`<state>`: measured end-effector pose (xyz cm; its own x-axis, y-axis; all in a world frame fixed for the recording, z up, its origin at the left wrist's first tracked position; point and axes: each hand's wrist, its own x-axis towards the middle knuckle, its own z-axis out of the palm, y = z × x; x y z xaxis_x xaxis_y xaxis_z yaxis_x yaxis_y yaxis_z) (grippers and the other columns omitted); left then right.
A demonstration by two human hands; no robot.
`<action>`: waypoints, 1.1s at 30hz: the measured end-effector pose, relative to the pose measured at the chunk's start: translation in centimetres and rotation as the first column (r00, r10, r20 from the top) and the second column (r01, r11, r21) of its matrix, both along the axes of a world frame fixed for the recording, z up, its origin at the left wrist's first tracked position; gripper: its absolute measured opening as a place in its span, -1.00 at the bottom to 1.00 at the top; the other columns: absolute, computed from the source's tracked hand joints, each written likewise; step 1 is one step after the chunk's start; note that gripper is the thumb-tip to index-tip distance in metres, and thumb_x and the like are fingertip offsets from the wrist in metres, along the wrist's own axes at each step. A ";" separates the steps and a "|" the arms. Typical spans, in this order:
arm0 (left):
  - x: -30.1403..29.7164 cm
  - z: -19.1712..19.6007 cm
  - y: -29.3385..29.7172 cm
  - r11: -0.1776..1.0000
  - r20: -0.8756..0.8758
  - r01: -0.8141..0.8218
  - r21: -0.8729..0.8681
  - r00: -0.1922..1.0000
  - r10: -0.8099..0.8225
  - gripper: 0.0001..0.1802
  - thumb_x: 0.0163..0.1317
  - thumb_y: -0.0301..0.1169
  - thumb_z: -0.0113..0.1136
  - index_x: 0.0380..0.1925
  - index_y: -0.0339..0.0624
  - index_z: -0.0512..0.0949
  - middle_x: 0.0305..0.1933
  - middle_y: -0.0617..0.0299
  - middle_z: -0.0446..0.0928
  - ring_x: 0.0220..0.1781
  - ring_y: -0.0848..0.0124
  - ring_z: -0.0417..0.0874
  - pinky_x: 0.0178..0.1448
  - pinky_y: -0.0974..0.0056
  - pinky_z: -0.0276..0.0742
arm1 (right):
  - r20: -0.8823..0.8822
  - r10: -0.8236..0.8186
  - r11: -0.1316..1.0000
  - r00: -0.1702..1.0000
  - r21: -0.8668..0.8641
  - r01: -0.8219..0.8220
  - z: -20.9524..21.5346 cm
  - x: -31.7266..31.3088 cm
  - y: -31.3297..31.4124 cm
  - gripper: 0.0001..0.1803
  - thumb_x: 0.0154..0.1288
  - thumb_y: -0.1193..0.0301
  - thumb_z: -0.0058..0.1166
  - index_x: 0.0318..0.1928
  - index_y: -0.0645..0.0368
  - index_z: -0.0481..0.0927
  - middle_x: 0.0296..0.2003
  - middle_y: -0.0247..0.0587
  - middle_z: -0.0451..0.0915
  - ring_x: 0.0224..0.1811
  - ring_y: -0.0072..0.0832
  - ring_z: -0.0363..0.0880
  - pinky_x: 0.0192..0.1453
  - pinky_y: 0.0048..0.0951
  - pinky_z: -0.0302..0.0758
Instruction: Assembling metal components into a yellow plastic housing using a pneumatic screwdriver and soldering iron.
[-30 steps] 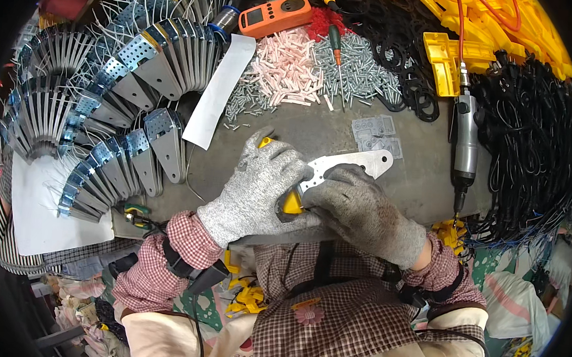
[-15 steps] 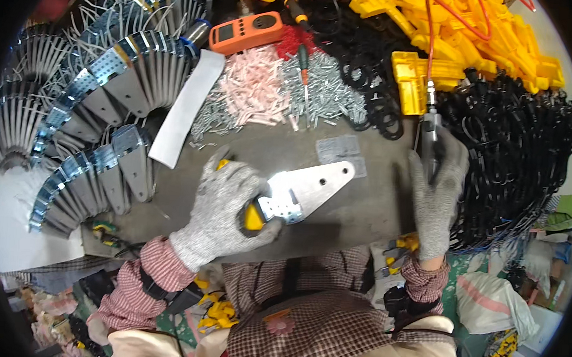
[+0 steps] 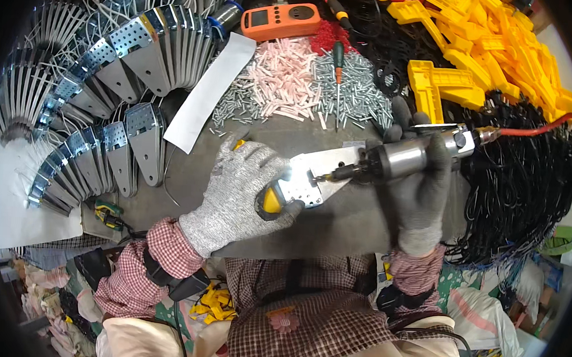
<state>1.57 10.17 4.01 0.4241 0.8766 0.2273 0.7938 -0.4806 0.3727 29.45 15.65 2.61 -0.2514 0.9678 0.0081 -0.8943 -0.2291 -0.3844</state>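
The metal plate (image 3: pixel 322 174), flat, shiny and tapered with small holes, lies on the grey bench (image 3: pixel 356 215) just in front of the person. The left hand (image 3: pixel 242 192), in a knitted grey glove, presses down on its wide end, over one yellow piece (image 3: pixel 271 200). The right hand (image 3: pixel 420 187), gloved darker, is wrapped tight round a cylindrical steel power screwdriver (image 3: pixel 405 156), its tip touching the plate. Behind lie one orange meter (image 3: pixel 279 21), heaps of pink sleeves (image 3: pixel 282 80) and silvery screws (image 3: pixel 356 94).
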 end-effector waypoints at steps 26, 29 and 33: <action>0.3 0.6 1.0 0.997 0.035 0.062 -0.055 0.998 -0.060 -0.54 -0.16 -0.16 0.52 -0.26 -0.07 0.60 -0.14 0.16 0.61 0.03 0.12 0.63 0.47 -0.26 0.21 | -0.077 -0.078 0.972 0.994 -0.226 0.059 -1.9 -3.1 0.0 -0.68 0.49 0.43 0.05 0.19 0.09 0.41 0.15 -0.06 0.53 -0.07 -0.43 0.54 0.19 -0.12 0.54; 0.3 0.4 0.9 0.997 0.036 0.055 -0.054 0.998 -0.053 -0.55 -0.15 -0.15 0.52 -0.25 -0.07 0.61 -0.13 0.17 0.61 0.03 0.12 0.63 0.48 -0.25 0.20 | -0.093 -0.065 0.975 0.994 -0.216 0.044 -1.8 -3.2 0.0 -0.70 0.49 0.45 0.05 0.18 0.10 0.43 0.12 -0.06 0.53 -0.07 -0.43 0.53 0.20 -0.12 0.54; 0.3 0.5 0.8 0.997 0.027 0.048 -0.068 0.999 -0.047 -0.52 -0.14 -0.11 0.53 -0.24 -0.08 0.62 -0.14 0.15 0.61 0.02 0.11 0.63 0.48 -0.27 0.19 | -0.090 -0.019 0.969 0.996 -0.245 -0.004 -1.1 -3.4 0.1 -0.78 0.49 0.45 0.07 0.08 0.09 0.47 -0.13 -0.27 0.47 -0.12 -0.49 0.52 0.26 -0.10 0.46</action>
